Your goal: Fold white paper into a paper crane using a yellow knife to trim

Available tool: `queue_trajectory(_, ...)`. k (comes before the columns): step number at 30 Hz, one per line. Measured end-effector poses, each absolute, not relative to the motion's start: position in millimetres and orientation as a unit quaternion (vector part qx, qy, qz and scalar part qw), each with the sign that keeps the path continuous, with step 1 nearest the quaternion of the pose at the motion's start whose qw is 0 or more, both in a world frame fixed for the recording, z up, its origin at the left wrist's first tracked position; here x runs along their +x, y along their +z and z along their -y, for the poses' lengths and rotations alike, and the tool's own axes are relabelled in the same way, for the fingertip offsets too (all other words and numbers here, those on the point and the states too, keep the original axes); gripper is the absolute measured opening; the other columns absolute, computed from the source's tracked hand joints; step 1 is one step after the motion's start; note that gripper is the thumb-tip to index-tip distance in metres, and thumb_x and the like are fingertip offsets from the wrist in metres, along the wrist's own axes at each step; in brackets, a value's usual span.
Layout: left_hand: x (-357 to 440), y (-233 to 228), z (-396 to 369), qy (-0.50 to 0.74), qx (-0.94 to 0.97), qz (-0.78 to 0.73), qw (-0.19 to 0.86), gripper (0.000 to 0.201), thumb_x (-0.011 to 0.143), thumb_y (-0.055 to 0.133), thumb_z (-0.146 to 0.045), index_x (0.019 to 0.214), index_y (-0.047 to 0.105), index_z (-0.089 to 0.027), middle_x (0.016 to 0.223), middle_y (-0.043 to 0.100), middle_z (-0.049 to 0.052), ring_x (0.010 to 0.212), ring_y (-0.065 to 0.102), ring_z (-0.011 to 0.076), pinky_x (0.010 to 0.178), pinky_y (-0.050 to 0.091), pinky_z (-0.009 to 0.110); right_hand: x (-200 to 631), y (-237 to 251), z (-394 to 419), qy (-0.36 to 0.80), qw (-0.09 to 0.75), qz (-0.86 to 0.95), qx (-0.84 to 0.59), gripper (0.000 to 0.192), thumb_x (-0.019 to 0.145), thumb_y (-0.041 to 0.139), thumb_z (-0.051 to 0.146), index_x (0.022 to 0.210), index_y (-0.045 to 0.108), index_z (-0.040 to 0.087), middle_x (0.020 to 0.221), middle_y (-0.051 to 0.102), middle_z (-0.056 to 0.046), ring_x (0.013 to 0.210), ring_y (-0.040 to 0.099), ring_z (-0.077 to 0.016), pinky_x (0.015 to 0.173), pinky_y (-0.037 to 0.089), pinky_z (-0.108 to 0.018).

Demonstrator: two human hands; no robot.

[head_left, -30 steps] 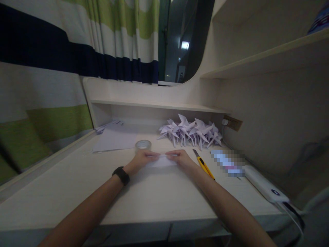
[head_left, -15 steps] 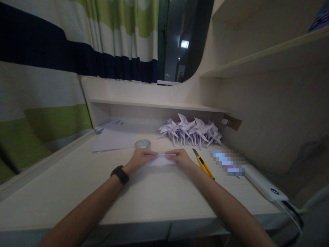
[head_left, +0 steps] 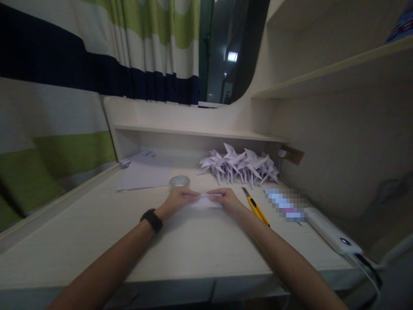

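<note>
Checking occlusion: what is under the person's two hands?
A small white folded paper lies on the desk, pinched by left hand and right hand; its ends are covered.

The head view is dim and slightly grainy, with its brightest spot a small cool light panel (head_left: pixel 232 56) seen through the dark opening above the desk (head_left: pixel 200 241), so the desk top reads a dull grey-cream and the person's forearms nearest the camera fall into soft shadow. Wide-angle distortion bends the striped curtain (head_left: pixel 97 56) to the left of the desk and the shelf (head_left: pixel 335 69) to its right into curves toward the frame edges. 1 patch right of the yellow utility knife (head_left: pixel 256 207) is pixelated, and no glare shows on the desk surface.
</note>
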State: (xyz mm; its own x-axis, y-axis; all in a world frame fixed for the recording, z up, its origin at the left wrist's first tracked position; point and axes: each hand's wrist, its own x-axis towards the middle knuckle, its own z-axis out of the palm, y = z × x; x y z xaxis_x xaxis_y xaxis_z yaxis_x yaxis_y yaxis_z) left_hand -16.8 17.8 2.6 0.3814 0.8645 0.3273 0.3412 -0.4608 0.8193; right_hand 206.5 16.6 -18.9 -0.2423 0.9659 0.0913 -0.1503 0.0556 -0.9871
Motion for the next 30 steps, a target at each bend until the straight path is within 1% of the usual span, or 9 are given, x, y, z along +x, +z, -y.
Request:
queue_trajectory(6,-17.6,-1.9,-23.9,0.375,0.771,-0.4,0.323,0.024,0.074,0.07,-0.033,0.09,0.077,-0.016,0.089,0.076,0.008,0.078,0.068,0.0212,0.075,0.051,0.031,202.4,-15.7,-11.4,0.563,0.477,0.555,-0.384,0.04,0.053,0.085,0.037,0.085,0.076,0.014,0.077,0.071,-0.006,0.062,0.061,-0.0152,0.058,0.05,-0.03)
queue_trajectory(10,-18.4,-0.9,-23.9,0.376,0.784,-0.391,0.301,0.027,0.078,0.066,-0.033,0.096,0.075,-0.015,0.092,0.075,0.008,0.081,0.067,0.0208,0.076,0.05,0.031,202.0,-18.3,-13.7,0.536,0.481,0.572,-0.393,0.04,0.055,0.083,0.04,0.085,0.076,0.014,0.075,0.071,-0.006,0.061,0.059,-0.015,0.059,0.047,-0.03)
queue_trajectory(14,-16.6,-1.6,-22.9,0.357,0.793,-0.384,0.31,0.029,0.082,0.061,-0.038,0.09,0.076,-0.015,0.083,0.075,0.007,0.072,0.065,0.0188,0.066,0.048,0.028,202.4,-18.5,-14.6,0.519,0.47,0.583,-0.412,0.042,0.057,0.081,0.044,0.085,0.076,0.013,0.074,0.071,-0.006,0.06,0.057,-0.0144,0.058,0.044,-0.028)
queue_trajectory(17,-14.9,-0.4,-22.8,0.368,0.785,-0.4,0.298,0.035,0.083,0.057,-0.044,0.079,0.076,-0.015,0.073,0.073,0.006,0.062,0.061,0.0166,0.056,0.044,0.025,202.5,-15.3,-12.7,0.514,0.463,0.587,-0.421,0.043,0.058,0.079,0.046,0.086,0.075,0.014,0.075,0.071,-0.006,0.061,0.057,-0.0153,0.058,0.044,-0.028)
queue_trajectory(19,-17.1,2.5,-24.6,0.404,0.745,-0.446,0.288,0.041,0.083,0.055,-0.048,0.072,0.075,-0.014,0.067,0.071,0.006,0.057,0.059,0.0157,0.05,0.041,0.024,203.2,-13.2,-11.5,0.504,0.461,0.592,-0.429,0.043,0.06,0.077,0.049,0.086,0.075,0.014,0.074,0.071,-0.005,0.06,0.057,-0.0153,0.058,0.044,-0.028)
queue_trajectory(21,-24.1,5.9,-29.3,0.466,0.676,-0.503,0.269,0.042,0.083,0.053,-0.049,0.071,0.074,-0.014,0.065,0.069,0.006,0.053,0.058,0.0151,0.047,0.039,0.024,204.7,-12.8,-11.5,0.483,0.449,0.611,-0.437,0.043,0.063,0.075,0.05,0.085,0.075,0.014,0.074,0.071,-0.006,0.06,0.057,-0.0157,0.058,0.044,-0.028)
queue_trajectory(24,-43.0,9.2,-41.9,0.558,0.585,-0.561,0.18,0.041,0.082,0.052,-0.048,0.075,0.074,-0.014,0.058,0.066,0.004,0.051,0.056,0.0152,0.049,0.038,0.024,207.3,-17.0,-14.9,0.436,0.416,0.66,-0.448,0.042,0.066,0.072,0.051,0.083,0.076,0.013,0.076,0.072,-0.007,0.066,0.06,-0.0181,0.061,0.045,-0.028)
queue_trajectory(26,-57.5,9.7,-51.2,0.581,0.557,-0.581,0.12,0.041,0.082,0.05,-0.048,0.08,0.074,-0.015,0.06,0.067,0.003,0.056,0.059,0.0166,0.053,0.039,0.025,208.5,-21.9,-18.4,0.393,0.387,0.701,-0.452,0.041,0.069,0.069,0.05,0.085,0.076,0.012,0.08,0.073,-0.007,0.07,0.061,-0.0194,0.063,0.045,-0.028)
queue_trajectory(30,-78.9,10.1,-61.8,0.543,0.545,-0.638,0.039,0.041,0.084,0.046,-0.047,0.08,0.073,-0.017,0.066,0.069,0.005,0.067,0.064,0.0203,0.059,0.041,0.027,207.5,-28.0,-20.2,0.285,0.315,0.779,-0.462,0.035,0.078,0.062,0.043,0.085,0.076,0.012,0.076,0.073,-0.006,0.067,0.061,-0.0174,0.06,0.041,-0.024)
